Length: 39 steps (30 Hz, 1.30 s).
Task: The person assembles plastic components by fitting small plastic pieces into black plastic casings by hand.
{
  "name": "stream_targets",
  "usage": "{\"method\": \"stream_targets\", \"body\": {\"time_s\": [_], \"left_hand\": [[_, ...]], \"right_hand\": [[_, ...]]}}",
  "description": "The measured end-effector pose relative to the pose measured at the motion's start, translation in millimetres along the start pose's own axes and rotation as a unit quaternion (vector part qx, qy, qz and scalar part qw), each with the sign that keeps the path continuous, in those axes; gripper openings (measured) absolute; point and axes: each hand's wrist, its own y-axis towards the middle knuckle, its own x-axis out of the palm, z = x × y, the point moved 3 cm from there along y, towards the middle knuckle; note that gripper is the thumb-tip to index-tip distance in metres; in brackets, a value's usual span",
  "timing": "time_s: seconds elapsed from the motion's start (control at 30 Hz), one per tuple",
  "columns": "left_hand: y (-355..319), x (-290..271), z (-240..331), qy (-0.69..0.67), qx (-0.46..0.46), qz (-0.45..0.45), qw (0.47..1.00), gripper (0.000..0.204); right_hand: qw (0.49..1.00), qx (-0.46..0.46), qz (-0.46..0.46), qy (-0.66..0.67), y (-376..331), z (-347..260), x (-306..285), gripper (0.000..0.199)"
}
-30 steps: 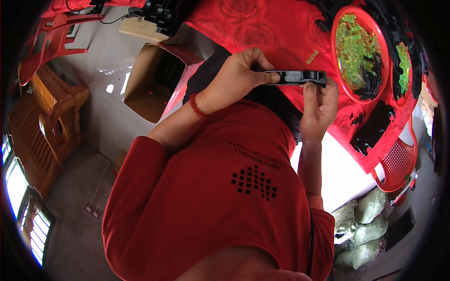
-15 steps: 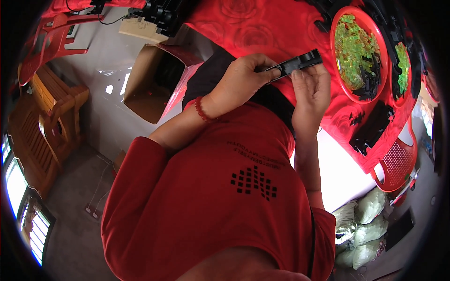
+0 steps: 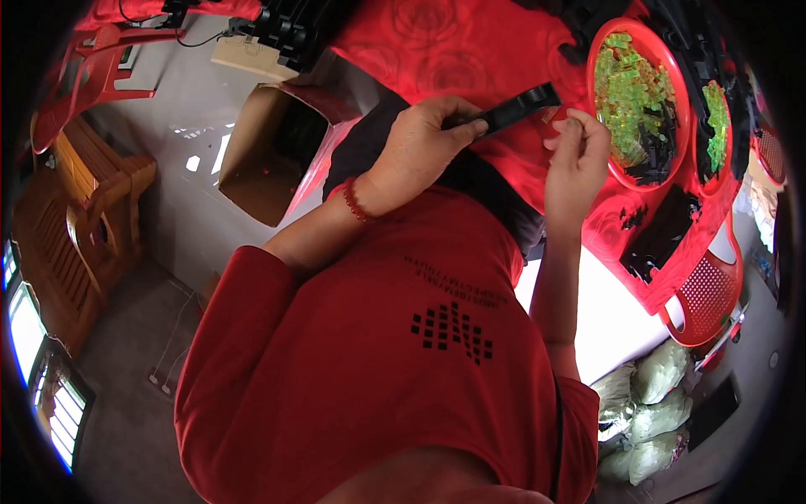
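My left hand (image 3: 424, 144) is closed on one end of a long, narrow black plastic part (image 3: 522, 107), gripping it between thumb and fingers. The part's free end points to the upper right, above the red cloth. Just right of that end, my right hand (image 3: 578, 160) is apart from the part, its thumb and fingertips pinched together. A small translucent bit (image 3: 550, 115) shows at those fingertips, too small to name. Close by on the right stands a red round basin (image 3: 598, 101) holding many yellow-green translucent pieces (image 3: 625, 84) and some black pieces (image 3: 653, 160).
A second red container (image 3: 705, 186) with green pieces stands further right. Black parts (image 3: 672, 223) lie on the red rose-patterned tablecloth (image 3: 420, 34). An open cardboard box (image 3: 243, 160) is on the left, near a wooden bench (image 3: 63, 227). Stuffed plastic bags (image 3: 659, 416) sit lower right.
My right hand has let go of the black part and drawn away to the right and slightly down. My left hand, still gripping the part, has shifted a little left.
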Motion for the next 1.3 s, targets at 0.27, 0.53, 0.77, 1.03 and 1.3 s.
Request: {"method": "stream_targets", "body": {"time_s": [0.27, 0.53, 0.77, 1.03, 1.3], "left_hand": [[8, -7, 19, 0.276, 0.146, 0.119, 0.942, 0.019], [17, 2, 22, 0.079, 0.051, -0.026, 0.995, 0.016], [16, 7, 14, -0.101, -0.042, -0.079, 0.991, 0.016], [3, 19, 9, -0.142, 0.047, -0.096, 0.984, 0.021], [-8, 10, 2, -0.176, -0.019, -0.068, 0.982, 0.019]], "right_hand": [[0.910, -0.039, -0.016, -0.412, 25, -4, 10, 0.034], [0.959, -0.042, 0.053, -0.276, 18, 1, -15, 0.030], [0.940, -0.093, 0.003, -0.328, 15, 8, -8, 0.029], [0.991, -0.090, -0.087, -0.048, -4, -45, 0, 0.051], [0.990, -0.085, -0.110, -0.002, -18, -44, 19, 0.050]]}}
